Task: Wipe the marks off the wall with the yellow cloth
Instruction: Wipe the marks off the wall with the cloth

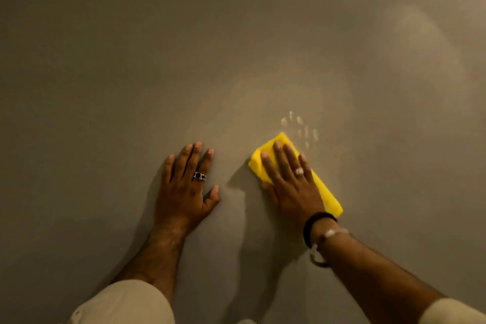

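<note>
A folded yellow cloth [327, 193] lies flat against the beige wall [131, 60], and my right hand [290, 181] presses on it with fingers spread over its top. Just above and right of the cloth sit several small pale smudge marks [299, 127] on the wall. A faint wide smear [276, 92] spreads above them. My left hand [185, 187] rests flat on the bare wall to the left of the cloth, fingers apart, holding nothing. A dark ring is on its finger.
The wall fills the whole view. A lighter hazy patch [418, 31] shows at the upper right. Dark and pale bracelets [319, 231] circle my right wrist, and light sleeves [123, 302] cover both forearms at the bottom edge.
</note>
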Motion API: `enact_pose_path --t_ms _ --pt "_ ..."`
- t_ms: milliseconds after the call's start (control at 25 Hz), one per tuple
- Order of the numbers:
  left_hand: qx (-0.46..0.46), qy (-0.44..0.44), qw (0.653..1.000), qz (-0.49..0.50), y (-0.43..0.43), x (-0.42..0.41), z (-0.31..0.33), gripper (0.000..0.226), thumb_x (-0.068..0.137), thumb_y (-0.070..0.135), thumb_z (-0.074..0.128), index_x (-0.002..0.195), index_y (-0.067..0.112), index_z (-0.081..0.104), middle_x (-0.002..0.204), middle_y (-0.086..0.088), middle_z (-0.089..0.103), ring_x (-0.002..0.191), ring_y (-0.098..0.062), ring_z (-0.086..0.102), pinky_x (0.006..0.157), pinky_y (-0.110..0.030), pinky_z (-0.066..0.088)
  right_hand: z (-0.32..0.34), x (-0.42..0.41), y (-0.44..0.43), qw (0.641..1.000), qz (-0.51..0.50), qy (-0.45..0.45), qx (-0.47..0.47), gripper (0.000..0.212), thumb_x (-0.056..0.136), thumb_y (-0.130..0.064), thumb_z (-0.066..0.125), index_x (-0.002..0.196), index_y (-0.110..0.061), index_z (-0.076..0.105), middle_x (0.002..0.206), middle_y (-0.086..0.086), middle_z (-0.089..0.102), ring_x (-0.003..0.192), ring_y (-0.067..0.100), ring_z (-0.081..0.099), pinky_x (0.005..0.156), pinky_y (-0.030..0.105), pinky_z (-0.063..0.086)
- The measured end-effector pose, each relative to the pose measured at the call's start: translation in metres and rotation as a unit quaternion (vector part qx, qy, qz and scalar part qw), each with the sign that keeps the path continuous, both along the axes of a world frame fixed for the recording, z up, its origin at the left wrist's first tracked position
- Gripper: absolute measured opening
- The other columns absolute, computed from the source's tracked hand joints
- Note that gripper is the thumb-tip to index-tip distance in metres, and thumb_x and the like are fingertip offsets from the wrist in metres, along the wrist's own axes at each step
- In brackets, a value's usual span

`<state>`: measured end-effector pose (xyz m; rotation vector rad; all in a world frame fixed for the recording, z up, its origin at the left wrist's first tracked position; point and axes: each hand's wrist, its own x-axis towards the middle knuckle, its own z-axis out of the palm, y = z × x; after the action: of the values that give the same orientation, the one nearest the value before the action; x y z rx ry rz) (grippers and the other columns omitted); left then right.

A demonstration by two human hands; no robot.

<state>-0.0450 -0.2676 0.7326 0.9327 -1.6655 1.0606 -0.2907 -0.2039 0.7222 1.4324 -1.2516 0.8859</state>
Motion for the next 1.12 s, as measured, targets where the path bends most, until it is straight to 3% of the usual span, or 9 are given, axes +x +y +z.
enact_pose_path --t_ms 80,240,280,440,600,760,920,1080,1120 --pt "0.000 0.002 1.000 -0.002 0.001 -0.001 0.000 0.077 0.080 0.048 0.045 0.150 0.020 0.028 0.158 -0.009 0.027 0.146 -0.026 0.021 0.117 -0.053 0.019 -0.034 -0.026 0.011 0.999 -0.003 0.032 0.011 0.055 0.099 -0.044 0.025 0.149 -0.022 0.023 0.157 0.011 0.017 0.146 0.029 0.011 0.114 0.052 0.020" --pt "-0.007 0.011 1.000 -0.010 0.001 -0.002 -0.001 0.076 0.080 0.047 0.044 0.150 0.020 0.029 0.158 -0.009 0.027 0.146 -0.026 0.022 0.118 -0.053 0.018 -0.002 -0.060 0.012 0.986 -0.020 -0.161 -0.026 0.062 0.096 -0.054 0.008 0.150 -0.023 0.014 0.159 0.011 0.009 0.146 0.027 0.005 0.116 0.049 0.010" --pt "-0.006 0.010 1.000 -0.010 0.000 -0.001 -0.001 0.076 0.080 0.047 0.043 0.150 0.020 0.029 0.158 -0.009 0.027 0.146 -0.026 0.022 0.118 -0.052 0.018 0.010 -0.055 0.010 0.985 -0.017 -0.173 -0.021 0.063 0.095 -0.055 0.008 0.150 -0.023 0.013 0.159 0.011 0.008 0.146 0.027 0.003 0.116 0.047 0.007" --pt "-0.007 0.011 1.000 -0.007 0.000 -0.001 -0.002 0.075 0.082 0.046 0.043 0.150 0.019 0.029 0.158 -0.010 0.027 0.146 -0.027 0.022 0.118 -0.052 0.017 0.006 -0.060 0.016 0.999 -0.025 -0.036 0.009 0.060 0.097 -0.051 0.017 0.150 -0.023 0.014 0.159 0.010 0.007 0.147 0.026 0.001 0.117 0.048 0.009" --pt "-0.006 0.013 1.000 -0.007 0.000 -0.001 -0.001 0.074 0.082 0.046 0.041 0.149 0.019 0.030 0.157 -0.010 0.029 0.145 -0.028 0.024 0.118 -0.053 0.018 0.040 -0.066 0.015 0.988 -0.012 -0.157 -0.001 0.064 0.094 -0.053 0.016 0.151 -0.025 0.006 0.160 0.008 -0.001 0.146 0.024 -0.006 0.117 0.046 0.002" --pt "0.005 0.008 1.000 -0.004 0.001 -0.002 -0.002 0.075 0.082 0.046 0.041 0.150 0.019 0.029 0.158 -0.010 0.028 0.146 -0.028 0.023 0.117 -0.053 0.018 0.026 -0.048 0.013 0.999 -0.010 -0.030 0.009 0.061 0.096 -0.049 0.021 0.151 -0.024 0.013 0.160 0.008 0.006 0.147 0.025 -0.001 0.117 0.047 0.007" --pt "0.008 0.013 1.000 -0.006 0.002 -0.003 -0.001 0.076 0.081 0.047 0.042 0.150 0.020 0.029 0.158 -0.009 0.027 0.146 -0.028 0.023 0.117 -0.053 0.019 0.050 -0.037 0.009 0.985 0.016 -0.169 -0.003 0.065 0.093 -0.054 0.015 0.150 -0.026 0.005 0.160 0.007 -0.002 0.146 0.025 -0.007 0.118 0.047 -0.001" --pt "0.004 0.008 1.000 -0.001 0.003 -0.002 -0.001 0.075 0.081 0.046 0.043 0.150 0.020 0.030 0.157 -0.009 0.029 0.146 -0.026 0.023 0.117 -0.053 0.019 0.007 -0.034 0.010 1.000 0.013 0.009 0.004 0.058 0.097 -0.045 0.026 0.150 -0.022 0.018 0.159 0.009 0.012 0.147 0.026 0.005 0.116 0.050 0.014" --pt "0.004 0.009 1.000 -0.002 0.003 -0.003 -0.002 0.074 0.081 0.046 0.043 0.149 0.020 0.030 0.157 -0.009 0.029 0.146 -0.026 0.023 0.117 -0.052 0.019 0.002 -0.049 0.014 1.000 0.010 0.015 0.004 0.057 0.097 -0.045 0.025 0.150 -0.023 0.018 0.159 0.009 0.012 0.147 0.025 0.006 0.116 0.050 0.016"
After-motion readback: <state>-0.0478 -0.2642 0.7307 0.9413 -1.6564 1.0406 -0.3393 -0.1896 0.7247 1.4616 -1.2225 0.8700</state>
